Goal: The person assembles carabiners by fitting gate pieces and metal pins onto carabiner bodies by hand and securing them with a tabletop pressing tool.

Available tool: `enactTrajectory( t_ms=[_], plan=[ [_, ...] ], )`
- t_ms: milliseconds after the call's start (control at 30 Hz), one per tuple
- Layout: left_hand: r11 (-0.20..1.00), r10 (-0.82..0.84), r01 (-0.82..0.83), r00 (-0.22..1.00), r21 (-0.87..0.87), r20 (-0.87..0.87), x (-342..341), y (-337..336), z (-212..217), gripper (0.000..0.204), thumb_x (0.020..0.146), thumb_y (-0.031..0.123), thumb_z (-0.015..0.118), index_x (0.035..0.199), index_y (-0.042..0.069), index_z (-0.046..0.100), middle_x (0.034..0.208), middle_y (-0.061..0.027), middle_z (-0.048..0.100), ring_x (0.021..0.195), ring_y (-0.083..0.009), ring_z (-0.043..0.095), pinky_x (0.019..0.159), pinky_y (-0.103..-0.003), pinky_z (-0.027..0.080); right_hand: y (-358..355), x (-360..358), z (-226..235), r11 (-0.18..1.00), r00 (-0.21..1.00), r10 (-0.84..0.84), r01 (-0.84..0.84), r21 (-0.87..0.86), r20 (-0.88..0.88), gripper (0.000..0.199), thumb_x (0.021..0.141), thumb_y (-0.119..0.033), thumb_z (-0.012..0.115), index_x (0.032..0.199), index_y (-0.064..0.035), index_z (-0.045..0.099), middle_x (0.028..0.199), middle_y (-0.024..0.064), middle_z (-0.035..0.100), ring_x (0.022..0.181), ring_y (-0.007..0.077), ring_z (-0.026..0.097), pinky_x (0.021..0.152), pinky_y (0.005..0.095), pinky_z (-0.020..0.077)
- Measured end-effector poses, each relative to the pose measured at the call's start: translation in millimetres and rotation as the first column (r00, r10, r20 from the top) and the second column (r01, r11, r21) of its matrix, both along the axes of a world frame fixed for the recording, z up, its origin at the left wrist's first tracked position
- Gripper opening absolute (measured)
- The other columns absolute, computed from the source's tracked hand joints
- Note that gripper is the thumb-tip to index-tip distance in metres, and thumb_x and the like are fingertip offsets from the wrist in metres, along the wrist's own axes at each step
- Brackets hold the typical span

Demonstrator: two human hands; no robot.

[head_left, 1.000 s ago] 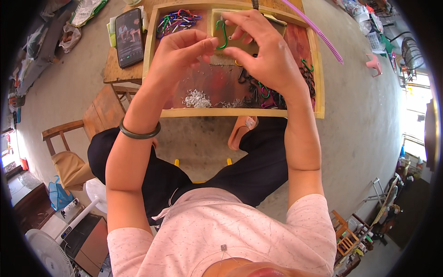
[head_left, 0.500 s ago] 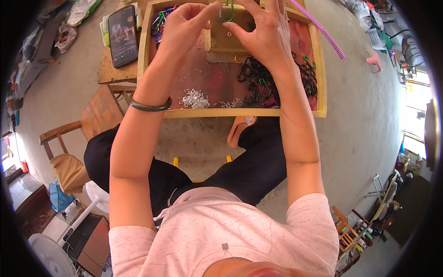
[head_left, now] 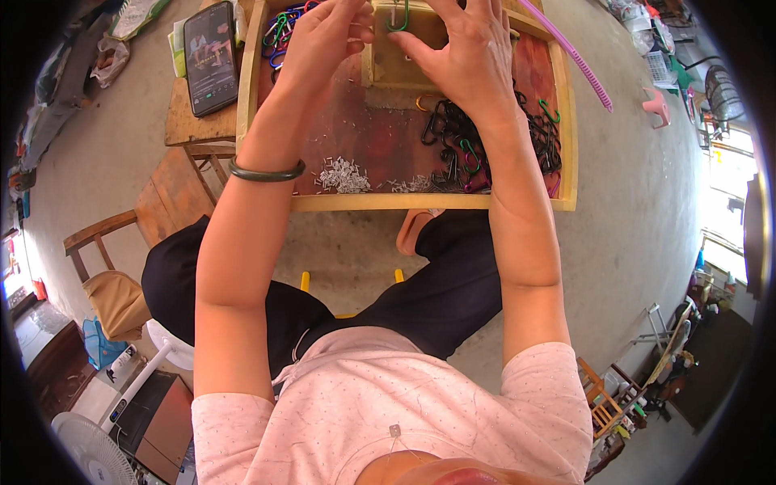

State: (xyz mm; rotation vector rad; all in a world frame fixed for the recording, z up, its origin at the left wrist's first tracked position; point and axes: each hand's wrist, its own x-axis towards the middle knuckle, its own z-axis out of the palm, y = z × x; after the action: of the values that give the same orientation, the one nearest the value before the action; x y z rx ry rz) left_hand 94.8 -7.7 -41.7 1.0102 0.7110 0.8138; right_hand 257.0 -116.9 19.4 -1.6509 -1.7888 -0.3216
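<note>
Left hand [head_left: 327, 40] curls its thumb and fingers almost together at the upper edge, where I cannot tell whether it pinches anything. Right hand [head_left: 477, 69] is spread wide, its thumb well away from its fingers, with the thumb tip at the lower bend of a green carabiner [head_left: 406, 18]; which hand bears it is unclear. Over the last second, both hands and carabiner have shifted toward the far side of the wooden tray [head_left: 404, 203]; I judge the piece is being handled between them, not laid down.

Counts: one carabiner between the hands; two more green ones, one loose at the right [head_left: 551, 111], one amid the black carabiners [head_left: 453, 129], too tangled to count; one orange carabiner [head_left: 419, 103]; two clusters of metal pins [head_left: 343, 176], uncountable singly; one phone [head_left: 210, 61] on the table [head_left: 190, 117].
</note>
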Motion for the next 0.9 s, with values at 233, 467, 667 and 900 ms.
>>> enactTrajectory(
  t_ms=[233,467,667,900],
  plan=[
    [1.0,0.021,-0.02,0.997,0.015,-0.072,-1.2,-10.5,8.8,0.037,0.106,0.043,0.058,0.101,0.008,0.069,0.09,-0.0001,0.067,0.08,-0.0095,0.064,0.071,-0.023,0.051,0.1,0.9,0.5,1.0,1.0,0.018,-0.018,0.0,-0.001,0.059,0.074,-0.018,0.086,0.129,-0.0153,0.068,0.154,0.0228,0.039,0.141,0.0425,0.042,0.112,0.054,0.0415],
    [0.993,0.005,0.005,0.997,0.122,-0.078,-4.8,-15.9,9.6,0.028,0.1,0.038,0.07,0.103,0.01,0.072,0.092,0.0039,0.067,0.084,-0.0053,0.06,0.08,-0.022,0.048,-1.0,0.8,1.3,1.0,1.0,0.009,-0.01,-0.014,-0.004,0.058,0.074,-0.018,0.087,0.129,-0.015,0.069,0.154,0.023,0.039,0.141,0.0427,0.042,0.113,0.0537,0.0409],
    [0.98,-0.006,0.026,0.995,0.198,-0.101,-5.1,-13.1,5.7,0.022,0.095,0.032,0.077,0.096,0.011,0.07,0.088,0.0055,0.065,0.08,-0.0038,0.058,0.074,-0.021,0.045,-0.2,2.2,0.2,1.0,0.999,0.024,-0.024,0.014,0.023,0.057,0.075,-0.019,0.087,0.128,-0.014,0.069,0.153,0.023,0.039,0.14,0.0425,0.043,0.113,0.0541,0.041],
    [0.944,0.002,0.105,0.947,0.314,-0.322,-3.4,-15.0,5.4,0.03,0.089,0.031,0.085,0.078,0.011,0.066,0.068,0.0071,0.057,0.062,-0.0014,0.052,0.058,-0.019,0.039,-0.7,4.4,0.2,1.0,1.0,0.022,-0.022,-0.013,0.007,0.055,0.074,-0.017,0.086,0.126,-0.0134,0.069,0.153,0.0227,0.04,0.141,0.042,0.042,0.113,0.0538,0.0422]
  ],
)
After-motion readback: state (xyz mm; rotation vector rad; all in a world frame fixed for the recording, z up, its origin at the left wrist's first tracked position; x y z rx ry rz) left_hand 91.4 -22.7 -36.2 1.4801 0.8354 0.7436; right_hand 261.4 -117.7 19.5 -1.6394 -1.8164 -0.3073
